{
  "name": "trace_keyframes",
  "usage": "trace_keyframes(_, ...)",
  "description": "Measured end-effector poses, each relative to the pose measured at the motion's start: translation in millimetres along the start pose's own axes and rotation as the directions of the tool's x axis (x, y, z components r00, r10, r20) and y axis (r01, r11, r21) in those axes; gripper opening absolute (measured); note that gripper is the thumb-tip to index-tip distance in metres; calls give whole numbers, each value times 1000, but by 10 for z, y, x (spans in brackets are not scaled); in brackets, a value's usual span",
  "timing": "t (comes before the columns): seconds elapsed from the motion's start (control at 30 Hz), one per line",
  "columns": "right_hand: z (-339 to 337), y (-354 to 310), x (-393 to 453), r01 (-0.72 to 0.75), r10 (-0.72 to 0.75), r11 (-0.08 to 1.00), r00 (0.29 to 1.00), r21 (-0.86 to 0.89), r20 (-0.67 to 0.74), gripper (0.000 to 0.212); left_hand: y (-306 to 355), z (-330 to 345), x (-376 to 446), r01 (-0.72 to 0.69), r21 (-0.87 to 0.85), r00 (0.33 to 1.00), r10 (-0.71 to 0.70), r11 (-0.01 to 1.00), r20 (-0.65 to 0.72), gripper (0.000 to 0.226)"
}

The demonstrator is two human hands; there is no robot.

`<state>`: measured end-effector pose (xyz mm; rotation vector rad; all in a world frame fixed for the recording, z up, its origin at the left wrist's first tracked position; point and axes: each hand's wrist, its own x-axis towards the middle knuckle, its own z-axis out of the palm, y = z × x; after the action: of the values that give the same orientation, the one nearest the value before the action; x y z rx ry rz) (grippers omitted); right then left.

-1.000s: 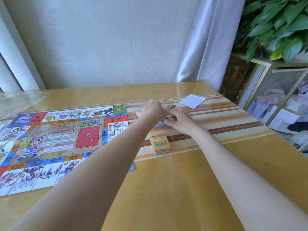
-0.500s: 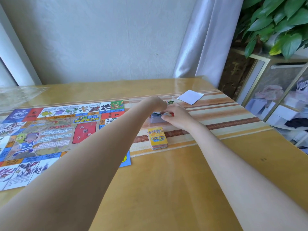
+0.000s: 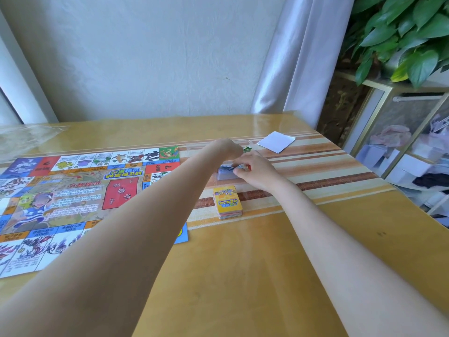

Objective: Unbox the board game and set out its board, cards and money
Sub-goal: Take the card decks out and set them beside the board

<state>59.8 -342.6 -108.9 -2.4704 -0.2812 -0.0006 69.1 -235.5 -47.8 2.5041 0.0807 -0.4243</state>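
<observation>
Flanking the outstretched arms, a game board and yellow card deck lie on the table; both hands, left and right, pinch a blue-grey stack beyond the deck.

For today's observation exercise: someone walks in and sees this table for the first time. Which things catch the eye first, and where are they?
The bright game board lies flat over the left of the table. Right of it a yellow card deck sits on the striped runner. Just beyond the deck both hands meet at a grey stack: the right hand pinches its top edge, the left hand reaches over it.
</observation>
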Motion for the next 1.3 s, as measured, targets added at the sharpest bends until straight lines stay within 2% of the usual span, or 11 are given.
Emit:
trace_keyframes(0.2,22,15,26,12,-12,1000,1000,-18,-7,25,-65,-112,14,119,-187,988,-97,975,123,58)
trace_keyframes(0.37,43,44,71,-8,8,1000,1000,-8,-23,24,-210,-145,80,153,-376,988,-128,914,91,57)
trace_keyframes(0.63,53,61,53,-34,34,999,999,8,-5,26,-195,-109,118,170,-390,985,-149,905,82,57)
trace_keyframes(0.73,57,67,53,-34,34,999,999,27,-11,27,-221,-112,125,160,-438,987,-143,885,71,54)
trace_keyframes(0.87,88,80,109,-58,60,995,998,81,-33,35,-260,-186,124,179,-562,984,-142,808,109,32)
trace_keyframes(0.93,99,83,123,-55,61,993,997,101,-55,34,-243,-206,75,176,-582,984,-124,794,129,31)
trace_keyframes(1.0,106,78,119,-19,25,997,996,69,-88,30,-205,-162,84,142,-556,990,-108,819,93,39)
trace_keyframes(1.1,119,66,99,28,-17,998,986,61,-164,27,-117,8,73,33,-448,999,-44,893,-14,13)
trace_keyframes(1.13,123,57,84,43,-28,996,983,78,-180,26,-115,76,105,8,-400,997,-35,916,-62,11)
trace_keyframes(1.23,159,70,74,94,-70,989,977,114,-201,23,-166,195,184,1,-307,974,-71,952,-215,33)
trace_keyframes(1.3,161,67,61,66,-28,986,970,150,-241,19,-200,189,211,-3,-309,954,-89,951,-285,39)
